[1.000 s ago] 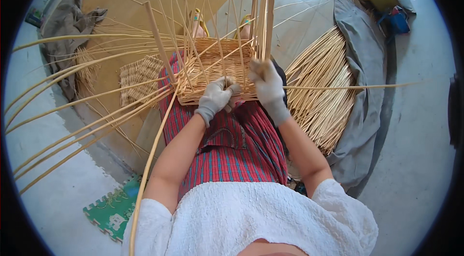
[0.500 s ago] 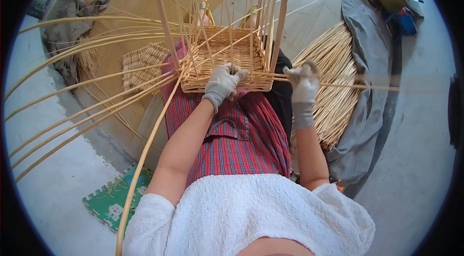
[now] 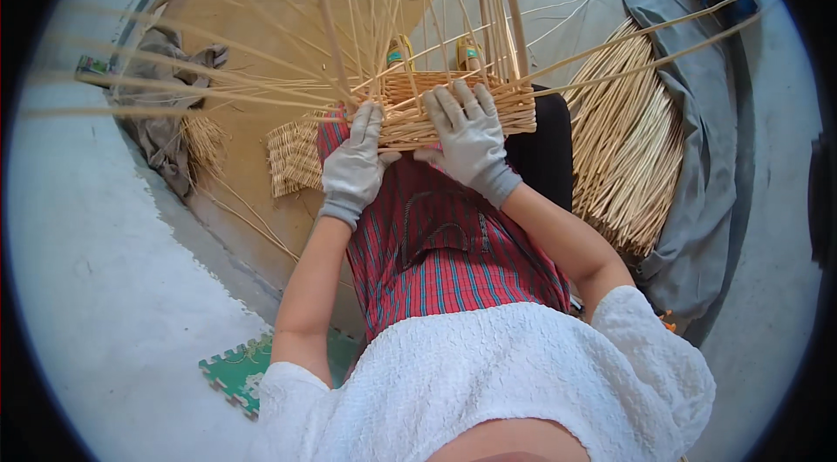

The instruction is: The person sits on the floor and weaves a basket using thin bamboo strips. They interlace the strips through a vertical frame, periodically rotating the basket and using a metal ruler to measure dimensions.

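A half-woven wicker basket (image 3: pixel 408 125) rests over my lap, tipped so that its near wall faces me. My left hand (image 3: pixel 353 166), in a pale work glove, grips the wall's left end, fingers over it and thumb below. To the right, my gloved right hand (image 3: pixel 468 135) clasps the same wall, its fingers laid side by side over the weave and its thumb near the lower edge. Upright stakes rise from the basket, among them a thick wooden post (image 3: pixel 329 26) at the left corner. Long rods fan out leftward, blurred. Two more willow rods (image 3: pixel 649 72) stretch right.
A large bundle of peeled rods (image 3: pixel 628 144) lies on grey cloth (image 3: pixel 711 192) at right. Left of my lap is a small woven panel (image 3: pixel 292 159); beyond it, crumpled grey cloth (image 3: pixel 157 100) sits by short sticks. A green foam mat (image 3: pixel 235 375) lies lower left.
My right hand has let go of the rods at right and moved left onto the basket wall. My left hand has shifted to the wall's left end. The basket has tipped and the left rods have swung upward.
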The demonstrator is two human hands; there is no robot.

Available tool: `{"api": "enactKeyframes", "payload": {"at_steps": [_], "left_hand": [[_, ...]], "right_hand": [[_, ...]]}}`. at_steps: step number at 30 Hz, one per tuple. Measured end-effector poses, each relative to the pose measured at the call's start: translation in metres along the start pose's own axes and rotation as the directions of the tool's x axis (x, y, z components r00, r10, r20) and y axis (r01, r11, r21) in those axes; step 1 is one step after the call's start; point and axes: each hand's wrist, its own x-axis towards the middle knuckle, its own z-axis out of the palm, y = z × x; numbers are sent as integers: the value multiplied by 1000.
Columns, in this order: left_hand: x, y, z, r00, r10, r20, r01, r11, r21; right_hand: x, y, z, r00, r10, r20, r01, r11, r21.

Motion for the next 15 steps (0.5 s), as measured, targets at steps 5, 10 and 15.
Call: {"api": "enactKeyframes", "payload": {"at_steps": [5,10,15], "left_hand": [[16,5,-8,997,-9,82,2,996,93],[13,0,9,999,-29,15,28,998,54],[16,5,33,986,-47,-158,57,997,59]], "right_hand": [[14,-2,9,998,58,19,-57,997,-43],[12,-9,21,996,87,-14,-88,996,-36],[19,-2,27,991,94,-98,-93,996,15]]}}
